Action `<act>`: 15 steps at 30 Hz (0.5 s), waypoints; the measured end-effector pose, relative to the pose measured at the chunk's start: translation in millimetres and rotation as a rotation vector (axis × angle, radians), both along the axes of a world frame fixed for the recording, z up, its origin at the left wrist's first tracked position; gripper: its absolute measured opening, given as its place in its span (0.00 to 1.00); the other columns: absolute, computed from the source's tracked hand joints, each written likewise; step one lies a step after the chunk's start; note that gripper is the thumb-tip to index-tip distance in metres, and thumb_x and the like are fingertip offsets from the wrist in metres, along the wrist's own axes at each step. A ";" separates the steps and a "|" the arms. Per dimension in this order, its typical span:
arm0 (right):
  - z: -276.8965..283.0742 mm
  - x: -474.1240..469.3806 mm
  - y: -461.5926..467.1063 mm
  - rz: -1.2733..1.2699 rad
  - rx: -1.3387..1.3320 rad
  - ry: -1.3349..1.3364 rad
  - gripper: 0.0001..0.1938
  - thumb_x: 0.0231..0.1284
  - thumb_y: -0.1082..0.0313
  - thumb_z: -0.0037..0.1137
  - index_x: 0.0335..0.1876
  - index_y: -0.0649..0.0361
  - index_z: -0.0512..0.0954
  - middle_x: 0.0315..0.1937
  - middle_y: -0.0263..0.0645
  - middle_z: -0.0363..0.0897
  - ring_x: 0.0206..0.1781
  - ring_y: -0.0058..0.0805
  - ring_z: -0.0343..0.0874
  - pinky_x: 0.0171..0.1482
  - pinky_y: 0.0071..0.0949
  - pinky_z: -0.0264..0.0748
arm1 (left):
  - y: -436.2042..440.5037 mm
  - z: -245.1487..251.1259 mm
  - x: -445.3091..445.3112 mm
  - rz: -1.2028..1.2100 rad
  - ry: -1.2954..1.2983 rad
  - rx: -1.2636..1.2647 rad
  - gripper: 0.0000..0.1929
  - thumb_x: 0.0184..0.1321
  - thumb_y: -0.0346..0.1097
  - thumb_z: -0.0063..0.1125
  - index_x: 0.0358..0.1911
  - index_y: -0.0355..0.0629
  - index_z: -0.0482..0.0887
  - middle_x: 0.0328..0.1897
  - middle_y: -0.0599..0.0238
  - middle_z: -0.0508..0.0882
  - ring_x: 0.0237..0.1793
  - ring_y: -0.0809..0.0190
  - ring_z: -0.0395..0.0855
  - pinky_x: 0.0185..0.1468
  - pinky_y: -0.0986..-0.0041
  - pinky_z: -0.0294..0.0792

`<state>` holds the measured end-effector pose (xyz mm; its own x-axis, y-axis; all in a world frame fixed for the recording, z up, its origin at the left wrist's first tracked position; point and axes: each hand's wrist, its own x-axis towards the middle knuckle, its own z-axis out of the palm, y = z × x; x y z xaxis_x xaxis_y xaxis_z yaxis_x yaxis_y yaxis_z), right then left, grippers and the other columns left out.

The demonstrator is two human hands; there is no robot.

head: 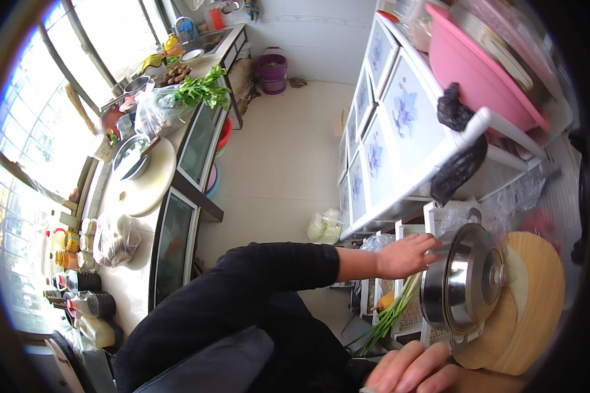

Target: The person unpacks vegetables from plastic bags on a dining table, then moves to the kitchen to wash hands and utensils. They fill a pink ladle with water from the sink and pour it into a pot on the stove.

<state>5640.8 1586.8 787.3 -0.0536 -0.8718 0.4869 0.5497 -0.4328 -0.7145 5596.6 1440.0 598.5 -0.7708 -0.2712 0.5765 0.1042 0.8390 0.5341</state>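
Observation:
My left hand (407, 254) reaches out in a black sleeve, fingers apart, beside the near side of a lidded steel pot (472, 280). I cannot tell whether its fingertips touch the pot. A bunch of long green stalks, likely scallions (393, 314), slants down from just below that hand across a white plastic rack (410, 314). At the bottom edge is my right hand (413, 368), fingers bent and partly cut off by the frame. A small white edge shows by its fingertips; what it belongs to is hidden. Round wooden boards (536, 304) lie behind the pot.
A white drawer cabinet (373, 147) carries a large pink basin (477, 69). Cabbage (324, 226) rests on the floor by its foot. Along the window runs a counter (128, 294) with a round chopping board (152, 186), a bowl (130, 157), leafy greens (204, 91) and several bottles. A purple bucket (271, 71) stands farther back.

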 end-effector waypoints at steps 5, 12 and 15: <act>-15.0 78.0 -67.0 0.073 -0.303 -0.254 0.05 0.63 0.73 0.48 0.38 0.66 0.69 0.35 0.52 0.70 0.35 0.47 0.75 0.33 0.39 0.81 | -61.3 -15.2 66.7 0.131 0.011 0.045 0.17 0.54 0.34 0.56 0.49 0.42 0.77 0.56 0.58 0.70 0.58 0.53 0.68 0.61 0.65 0.65; 10.9 153.9 -193.0 0.258 0.118 -0.129 0.09 0.65 0.66 0.50 0.34 0.64 0.71 0.29 0.49 0.73 0.28 0.43 0.78 0.29 0.39 0.83 | -187.1 -34.8 148.3 0.131 0.040 0.143 0.17 0.52 0.33 0.58 0.46 0.40 0.77 0.55 0.54 0.70 0.57 0.49 0.68 0.59 0.62 0.65; -0.3 197.1 -275.8 0.397 0.069 -0.158 0.10 0.65 0.67 0.51 0.30 0.65 0.71 0.26 0.48 0.74 0.25 0.42 0.78 0.27 0.38 0.83 | -258.3 -40.0 194.4 0.147 0.019 0.141 0.17 0.52 0.33 0.59 0.46 0.39 0.76 0.56 0.54 0.69 0.58 0.50 0.67 0.59 0.62 0.65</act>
<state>5837.9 1311.0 787.0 0.2237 -0.8700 0.4393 0.7688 -0.1195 -0.6283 5791.1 1181.7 558.5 -0.7062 -0.4590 0.5391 -0.0024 0.7629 0.6465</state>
